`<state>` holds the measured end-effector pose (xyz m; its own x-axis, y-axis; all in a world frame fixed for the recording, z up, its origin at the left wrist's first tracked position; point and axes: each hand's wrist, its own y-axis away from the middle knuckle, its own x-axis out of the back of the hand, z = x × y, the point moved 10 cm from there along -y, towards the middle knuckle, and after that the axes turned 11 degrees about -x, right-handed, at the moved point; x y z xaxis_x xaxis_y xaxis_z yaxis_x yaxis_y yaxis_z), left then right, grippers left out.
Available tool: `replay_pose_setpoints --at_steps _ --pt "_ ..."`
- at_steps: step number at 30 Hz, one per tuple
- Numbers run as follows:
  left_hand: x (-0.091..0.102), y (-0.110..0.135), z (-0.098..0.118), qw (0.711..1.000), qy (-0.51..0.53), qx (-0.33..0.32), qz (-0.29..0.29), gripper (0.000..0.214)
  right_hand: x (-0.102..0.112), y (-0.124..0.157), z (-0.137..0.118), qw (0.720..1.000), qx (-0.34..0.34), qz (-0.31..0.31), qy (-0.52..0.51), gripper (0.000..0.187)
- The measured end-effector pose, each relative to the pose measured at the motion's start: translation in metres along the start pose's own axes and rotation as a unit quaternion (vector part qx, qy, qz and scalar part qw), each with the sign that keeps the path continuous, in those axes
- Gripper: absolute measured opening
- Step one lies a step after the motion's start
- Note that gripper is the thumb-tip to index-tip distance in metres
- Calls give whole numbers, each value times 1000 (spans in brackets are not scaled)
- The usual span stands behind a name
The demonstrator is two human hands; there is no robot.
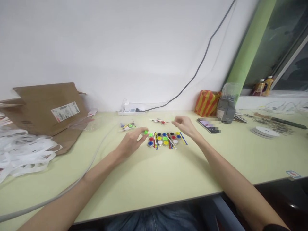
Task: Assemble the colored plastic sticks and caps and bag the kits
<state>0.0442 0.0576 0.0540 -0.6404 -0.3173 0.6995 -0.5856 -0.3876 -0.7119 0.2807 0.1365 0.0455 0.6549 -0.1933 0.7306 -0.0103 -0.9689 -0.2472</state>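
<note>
My left hand (131, 142) rests on the pale green table (156, 179), its fingertips pinched on a small bright green cap-like piece (145, 132). Just to its right lies a cluster of small round coloured pieces and thin coloured sticks (166, 138), laid in rows. My right hand (184, 124) hovers above the far right side of that cluster, fingers curled loosely together; I cannot make out anything in them. More small parts lie behind: a little heap with green bits (128, 126) and a red and white bunch (159, 121).
Brown cardboard packaging (51, 109) and a pile of white strips (21, 154) fill the left. A power strip (131, 111) with a grey cable sits by the wall. On the right are a striped bag (207, 102), a phone (208, 125), a grey pouch (226, 109) and a white roll (264, 131).
</note>
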Motion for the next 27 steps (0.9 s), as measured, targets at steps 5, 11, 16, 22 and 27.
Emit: replay_pose_setpoints --at_steps 5,11,16,22,27 --pt "-1 3 -13 1000 -29 -9 5 22 -5 -14 65 971 -126 -77 187 28" --pt "-2 7 -33 998 -33 47 -11 23 -8 -13 95 936 -194 -134 262 19" --pt "-2 9 -40 996 -22 84 -16 25 -11 -8 102 919 -209 -196 270 26" --pt "-4 10 -43 994 -9 106 -21 25 -26 4 103 908 -208 -271 242 22" --pt "-5 12 -46 992 -5 121 -31 24 -30 7 101 906 -209 -292 222 15"
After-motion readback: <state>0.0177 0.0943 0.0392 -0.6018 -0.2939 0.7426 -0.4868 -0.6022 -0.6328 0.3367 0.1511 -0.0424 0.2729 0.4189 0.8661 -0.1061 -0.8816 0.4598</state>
